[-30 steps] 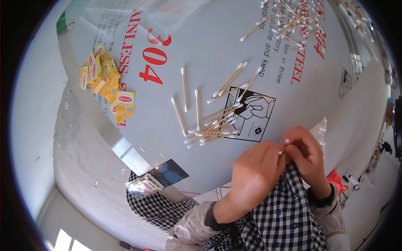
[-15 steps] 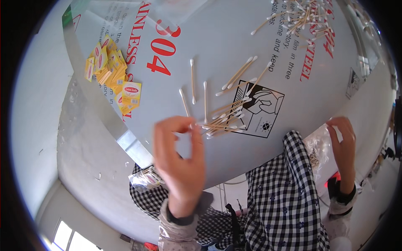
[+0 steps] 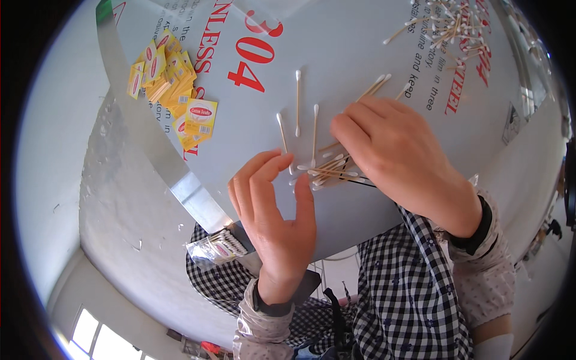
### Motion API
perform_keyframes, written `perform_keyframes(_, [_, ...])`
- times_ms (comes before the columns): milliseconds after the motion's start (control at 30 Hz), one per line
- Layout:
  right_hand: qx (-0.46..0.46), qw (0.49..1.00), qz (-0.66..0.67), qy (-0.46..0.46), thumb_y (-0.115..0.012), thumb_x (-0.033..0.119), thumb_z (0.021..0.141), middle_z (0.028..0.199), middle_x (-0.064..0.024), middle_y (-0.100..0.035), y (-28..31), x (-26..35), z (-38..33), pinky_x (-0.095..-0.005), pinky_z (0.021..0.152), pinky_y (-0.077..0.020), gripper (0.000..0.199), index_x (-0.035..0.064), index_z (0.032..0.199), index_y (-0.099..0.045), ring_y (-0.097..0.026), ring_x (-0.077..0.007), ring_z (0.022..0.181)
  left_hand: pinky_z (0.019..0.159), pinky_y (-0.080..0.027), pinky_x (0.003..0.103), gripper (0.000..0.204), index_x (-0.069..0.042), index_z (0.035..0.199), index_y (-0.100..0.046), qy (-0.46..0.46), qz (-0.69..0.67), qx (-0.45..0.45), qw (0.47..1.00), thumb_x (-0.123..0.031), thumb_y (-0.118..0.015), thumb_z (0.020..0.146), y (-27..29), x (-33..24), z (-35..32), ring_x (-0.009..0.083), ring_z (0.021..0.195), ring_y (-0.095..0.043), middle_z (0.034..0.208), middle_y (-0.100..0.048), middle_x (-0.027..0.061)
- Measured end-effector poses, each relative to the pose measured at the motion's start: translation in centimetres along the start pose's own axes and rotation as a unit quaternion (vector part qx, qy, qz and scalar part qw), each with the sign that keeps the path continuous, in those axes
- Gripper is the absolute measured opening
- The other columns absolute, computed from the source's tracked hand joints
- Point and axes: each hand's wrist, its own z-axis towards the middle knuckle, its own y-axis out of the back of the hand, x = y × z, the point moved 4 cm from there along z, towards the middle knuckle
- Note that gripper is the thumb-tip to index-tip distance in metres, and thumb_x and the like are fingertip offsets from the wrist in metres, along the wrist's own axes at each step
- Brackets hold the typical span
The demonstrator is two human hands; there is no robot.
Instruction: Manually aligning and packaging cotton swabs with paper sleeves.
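Observation:
A heap of wooden cotton swabs (image 3: pixel 329 170) lies on the pale film-covered steel table (image 3: pixel 360 54) near its front edge. My right hand (image 3: pixel 396 156) rests palm down over the right part of that heap, fingers spread and touching the swabs. My left hand (image 3: pixel 273 210) stands just left of the heap with fingers curved and apart, thumb tip close to the swab ends; it holds nothing I can see. Three single swabs (image 3: pixel 297 102) lie a little farther out.
A pile of small yellow packets (image 3: pixel 171 84) sits at the table's left. Another scatter of swabs (image 3: pixel 450 24) lies at the far right. A clear bag of packed swabs (image 3: pixel 216 247) rests on my lap under the table edge.
My right hand has come from the lower right up onto the swab heap. My left hand has shifted slightly right, toward the heap.

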Motion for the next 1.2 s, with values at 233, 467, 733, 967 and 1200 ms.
perform_keyframes(233, [-0.111,0.991,0.053,-0.055,-0.06,-0.004,0.082,0.087,-0.0121,-0.058,3.4,-1.7,-3.1,-0.0371,0.073,-0.0488,0.012,-0.0007,0.092,-0.056,-0.059,-0.0298,0.081,0.078,-0.045,0.038,0.022,-0.005,0.094,-0.065,0.0,0.002,-0.001,1.0,0.003,-0.074,0.076,-0.1,1.1,0.2,0.0279,0.088,-0.055,0.096,-0.06,0.0084])
perform_keyframes(467, [-0.036,0.96,0.118,-0.251,-0.057,-0.003,0.089,0.089,-0.0118,-0.054,5.1,-2.7,-10.7,-0.0338,0.074,-0.046,0.007,0.0,0.092,-0.053,-0.056,-0.0284,0.08,0.077,-0.043,0.038,0.021,-0.007,0.087,-0.066,-0.073,0.049,0.086,0.992,-0.003,-0.078,0.07,-1.7,-1.0,2.7,0.0254,0.086,-0.052,0.092,-0.054,0.005])
perform_keyframes(733, [-0.102,0.847,0.376,-0.361,-0.049,0.001,0.099,0.091,-0.0081,-0.054,3.2,-2.0,-12.1,-0.0264,0.076,-0.045,0.004,-0.0005,0.102,-0.051,-0.054,-0.0138,0.081,0.084,-0.04,0.039,0.013,-0.007,0.087,-0.062,-0.118,0.128,0.142,0.974,-0.007,-0.073,0.08,-2.6,-2.1,3.5,0.0265,0.092,-0.049,0.093,-0.051,0.006])
perform_keyframes(967, [-0.067,0.983,0.135,-0.105,-0.075,0.007,0.077,0.073,-0.0068,-0.051,5.3,-0.2,-8.1,-0.0357,0.05,-0.0419,0.026,0.0015,0.1,-0.066,-0.053,-0.0249,0.06,0.064,-0.046,0.036,0.022,-0.005,0.084,-0.058,-0.172,-0.11,0.174,0.963,0.004,-0.071,0.068,-2.1,-5.6,1.7,0.0255,0.072,-0.056,0.083,-0.059,0.006])
perform_keyframes(1200, [0.023,0.982,0.149,-0.113,-0.078,0.01,0.071,0.068,-0.0056,-0.047,5.3,0.0,-12.4,-0.0354,0.046,-0.0397,0.017,0.0067,0.085,-0.067,-0.053,-0.021,0.055,0.063,-0.053,0.03,0.027,0.002,0.096,-0.068,-0.06,-0.316,0.236,0.917,0.012,-0.076,0.072,-2.9,-7.3,-1.8,0.0226,0.072,-0.068,0.09,-0.072,0.0115])
